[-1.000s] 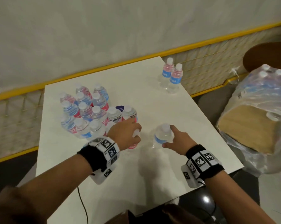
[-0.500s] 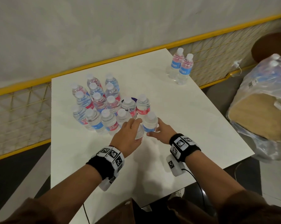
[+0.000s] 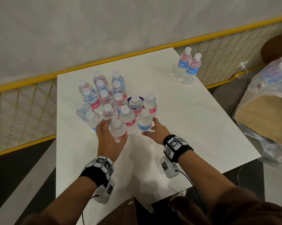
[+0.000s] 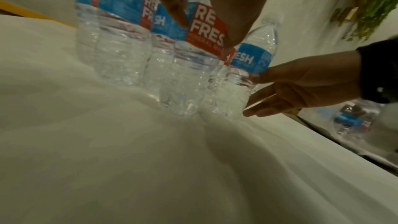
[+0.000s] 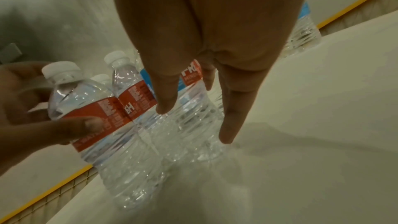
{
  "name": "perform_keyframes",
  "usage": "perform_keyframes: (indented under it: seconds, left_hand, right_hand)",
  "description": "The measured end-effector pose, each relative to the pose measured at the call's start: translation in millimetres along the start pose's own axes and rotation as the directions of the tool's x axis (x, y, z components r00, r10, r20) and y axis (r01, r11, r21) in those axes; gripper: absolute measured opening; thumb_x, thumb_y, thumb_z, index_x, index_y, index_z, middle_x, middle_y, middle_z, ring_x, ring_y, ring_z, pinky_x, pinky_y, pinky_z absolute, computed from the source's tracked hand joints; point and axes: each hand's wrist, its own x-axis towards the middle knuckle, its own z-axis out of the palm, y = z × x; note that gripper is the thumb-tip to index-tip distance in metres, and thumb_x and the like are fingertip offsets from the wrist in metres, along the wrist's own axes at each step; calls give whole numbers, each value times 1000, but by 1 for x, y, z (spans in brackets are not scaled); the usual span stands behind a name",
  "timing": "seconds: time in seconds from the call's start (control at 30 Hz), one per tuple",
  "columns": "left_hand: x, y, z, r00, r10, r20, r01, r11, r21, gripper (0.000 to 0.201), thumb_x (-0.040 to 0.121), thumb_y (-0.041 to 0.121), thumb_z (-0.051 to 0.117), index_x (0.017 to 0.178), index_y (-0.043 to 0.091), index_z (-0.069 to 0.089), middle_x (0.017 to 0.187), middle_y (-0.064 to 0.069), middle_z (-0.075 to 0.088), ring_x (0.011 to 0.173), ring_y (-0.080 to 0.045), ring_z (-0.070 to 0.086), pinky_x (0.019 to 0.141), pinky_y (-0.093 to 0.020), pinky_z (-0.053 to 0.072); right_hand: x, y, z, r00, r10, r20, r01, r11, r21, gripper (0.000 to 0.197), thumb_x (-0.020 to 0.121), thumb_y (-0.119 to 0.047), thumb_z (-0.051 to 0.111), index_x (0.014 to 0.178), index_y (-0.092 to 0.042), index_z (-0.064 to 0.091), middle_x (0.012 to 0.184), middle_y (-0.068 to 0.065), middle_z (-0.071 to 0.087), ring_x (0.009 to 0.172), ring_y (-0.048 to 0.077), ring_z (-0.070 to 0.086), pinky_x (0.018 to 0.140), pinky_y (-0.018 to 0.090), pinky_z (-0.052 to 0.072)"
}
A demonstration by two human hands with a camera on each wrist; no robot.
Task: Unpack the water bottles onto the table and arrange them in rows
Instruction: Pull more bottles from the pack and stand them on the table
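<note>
Several clear water bottles with red or blue labels stand grouped (image 3: 104, 98) on the white table (image 3: 193, 127). My left hand (image 3: 107, 137) grips a red-label bottle (image 3: 118, 130) at the group's near edge; its thumb and fingers wrap the label (image 5: 96, 117). My right hand (image 3: 154, 130) lies with straight fingers against a blue-label bottle (image 3: 144, 121) just right of it. That bottle (image 4: 243, 77) stands on the table with the right hand's fingers (image 4: 280, 94) touching its lower side. Two more bottles (image 3: 187, 67) stand at the far right corner.
A torn plastic-wrapped pack (image 3: 266, 103) holding more bottles sits to the right of the table. A yellow mesh railing (image 3: 23, 114) runs behind and left of the table. The table's near edge lies close to my body.
Both hands have carried their bottles left and away from me to the group's near edge. The right hand's fingers have straightened against the blue-label bottle; the left still holds its bottle.
</note>
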Motion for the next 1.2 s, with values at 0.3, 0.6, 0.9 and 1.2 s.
perform_keyframes:
  seconds: [0.3,0.6,0.9,1.2]
  left_hand:
    - [7,-22,10,885,-462,64,465,882,-71,151,51,44,90,146,18,-25,154,0,-29,145,-16,-22,111,-26,1]
    - [28,-51,17,911,-413,18,388,840,-379,144,57,13,90,145,32,-23,158,3,14,142,-13,25,115,-39,25]
    - [64,-71,11,931,-366,-13,333,861,-384,143,55,3,89,146,26,-20,155,-4,19,138,-13,32,113,-40,30]
    - [56,-38,-2,778,-629,15,626,771,-114,131,55,3,89,149,13,-2,150,-18,20,139,-31,27,112,-47,29]
  right_hand:
    - [10,-6,19,1000,3,23,-3,1000,24,81,85,-33,67,148,-24,16,141,7,47,99,23,56,98,39,48]
    - [16,-20,40,1000,1,24,-1,1000,10,83,84,-31,68,148,-22,16,137,8,52,112,30,60,96,38,48]
    - [21,-41,65,1000,11,22,-11,1000,13,77,86,-24,67,147,-15,20,144,7,45,127,28,48,101,32,39]
    - [21,-35,53,992,96,85,-100,994,34,82,85,-26,68,149,-19,17,142,10,46,127,27,48,101,32,40]
